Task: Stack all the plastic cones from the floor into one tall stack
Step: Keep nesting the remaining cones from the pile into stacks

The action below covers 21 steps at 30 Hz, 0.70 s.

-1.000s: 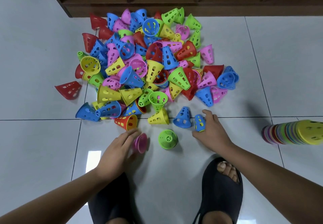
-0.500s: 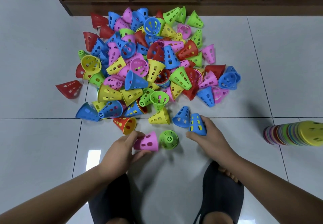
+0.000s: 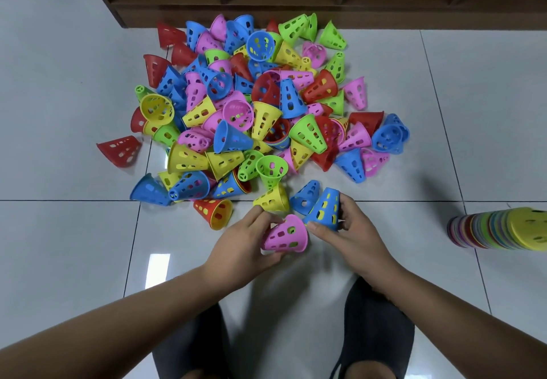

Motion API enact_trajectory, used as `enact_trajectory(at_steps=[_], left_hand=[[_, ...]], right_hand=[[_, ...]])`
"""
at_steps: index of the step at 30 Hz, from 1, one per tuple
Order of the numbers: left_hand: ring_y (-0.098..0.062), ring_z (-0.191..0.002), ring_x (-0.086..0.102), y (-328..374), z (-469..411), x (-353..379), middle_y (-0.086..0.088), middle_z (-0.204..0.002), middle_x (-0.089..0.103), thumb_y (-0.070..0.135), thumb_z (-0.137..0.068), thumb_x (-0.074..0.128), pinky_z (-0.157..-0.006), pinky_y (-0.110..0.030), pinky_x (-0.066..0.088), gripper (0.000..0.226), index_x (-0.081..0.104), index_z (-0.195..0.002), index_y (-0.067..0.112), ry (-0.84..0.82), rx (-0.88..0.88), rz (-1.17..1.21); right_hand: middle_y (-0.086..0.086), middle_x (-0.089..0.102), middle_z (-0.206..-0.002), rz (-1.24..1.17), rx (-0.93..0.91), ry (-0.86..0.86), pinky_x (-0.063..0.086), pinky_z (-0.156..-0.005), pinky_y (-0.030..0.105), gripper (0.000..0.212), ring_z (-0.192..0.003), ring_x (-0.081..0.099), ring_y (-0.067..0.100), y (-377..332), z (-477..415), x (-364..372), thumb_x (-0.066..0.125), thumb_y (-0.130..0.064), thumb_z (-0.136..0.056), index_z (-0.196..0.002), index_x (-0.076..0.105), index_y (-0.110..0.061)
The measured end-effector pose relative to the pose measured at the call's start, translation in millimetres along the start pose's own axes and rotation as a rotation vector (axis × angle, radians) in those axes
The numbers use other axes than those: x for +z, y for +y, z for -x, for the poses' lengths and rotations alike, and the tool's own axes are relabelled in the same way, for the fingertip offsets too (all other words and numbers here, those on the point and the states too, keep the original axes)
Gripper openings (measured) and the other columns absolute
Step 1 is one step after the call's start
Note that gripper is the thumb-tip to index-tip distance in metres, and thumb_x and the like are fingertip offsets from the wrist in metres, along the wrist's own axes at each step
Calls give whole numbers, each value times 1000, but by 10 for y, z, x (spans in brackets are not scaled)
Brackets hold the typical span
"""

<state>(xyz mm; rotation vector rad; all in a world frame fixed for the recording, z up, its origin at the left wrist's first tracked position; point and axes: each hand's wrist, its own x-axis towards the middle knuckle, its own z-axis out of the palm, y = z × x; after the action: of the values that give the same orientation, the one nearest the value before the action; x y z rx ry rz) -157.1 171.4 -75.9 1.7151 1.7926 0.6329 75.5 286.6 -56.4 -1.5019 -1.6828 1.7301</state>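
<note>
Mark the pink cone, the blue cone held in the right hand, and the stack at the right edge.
pink cone (image 3: 285, 235), head view, middle of its side wall.
blue cone (image 3: 324, 210), head view, middle of its side wall.
stack (image 3: 485, 232), head view, on the nested rims.

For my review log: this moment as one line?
left hand grips pink perforated plastic cone | right hand grips blue perforated plastic cone | not yet nested

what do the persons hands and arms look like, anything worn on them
Nothing is worn on either. The left hand and right hand are bare, with no gloves and no rings that can be made out. The left arm and right arm are bare out to the picture's edge: no sleeves, watch, wristband or markings show.
</note>
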Motion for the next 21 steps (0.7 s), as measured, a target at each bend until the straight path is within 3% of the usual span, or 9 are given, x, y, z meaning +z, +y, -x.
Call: enact_trajectory(at_steps=[5, 8, 10, 13, 15, 21], left_hand=[[-10, -77, 55, -25, -85, 76, 9, -107, 53, 44, -85, 77, -61, -35, 54, 37, 63, -116, 27, -10, 27, -64], [-4, -75, 43, -16, -133, 104, 8, -110, 55, 35, -81, 86, -58, -27, 44, 49, 62, -123, 27, -15, 24, -90], [-5, -78, 45, -18, -132, 115, 9, -111, 56, 34, -79, 86, -60, -24, 39, 53, 61, -126, 28, -19, 26, -98], [-11, -90, 60, -109, -71, 120, 12, -116, 56, 36, -81, 81, -65, -31, 52, 50, 58, -125, 31, -49, -4, -88], [-15, -96, 62, -203, -10, 101, 11, -117, 57, 39, -83, 74, -72, -38, 57, 45, 60, -124, 29, -44, -19, -90], [-30, -110, 59, -518, 179, -116, 3, -121, 60, 27, -78, 85, -86, -47, 50, 47, 67, -121, 21, 95, -23, -264]], right_hand=[[-9, 74, -113, -35, 11, 123, 60, -98, 48, 58, -108, 71, 15, -34, -22, -45, 88, -61, -70, -117, 62, -40], [-7, 74, -114, -45, -1, 118, 60, -98, 50, 58, -108, 72, 17, -44, -18, -35, 89, -63, -68, -115, 62, -43], [-9, 74, -116, -35, -17, 98, 60, -97, 46, 60, -109, 72, 16, -46, 5, -13, 91, -58, -70, -120, 61, -45], [-21, 70, -120, 33, -71, 59, 55, -92, 23, 67, -110, 68, 5, -89, 70, 19, 94, -38, -76, -130, 55, -47], [-23, 68, -125, 103, -114, 29, 51, -90, 14, 77, -111, 65, 4, -114, 110, 56, 96, -36, -73, -136, 52, -47], [-27, 56, -132, 275, -201, -46, 48, -92, 11, 83, -117, 58, 2, -170, 152, 204, 96, -35, -72, -140, 48, -45]])
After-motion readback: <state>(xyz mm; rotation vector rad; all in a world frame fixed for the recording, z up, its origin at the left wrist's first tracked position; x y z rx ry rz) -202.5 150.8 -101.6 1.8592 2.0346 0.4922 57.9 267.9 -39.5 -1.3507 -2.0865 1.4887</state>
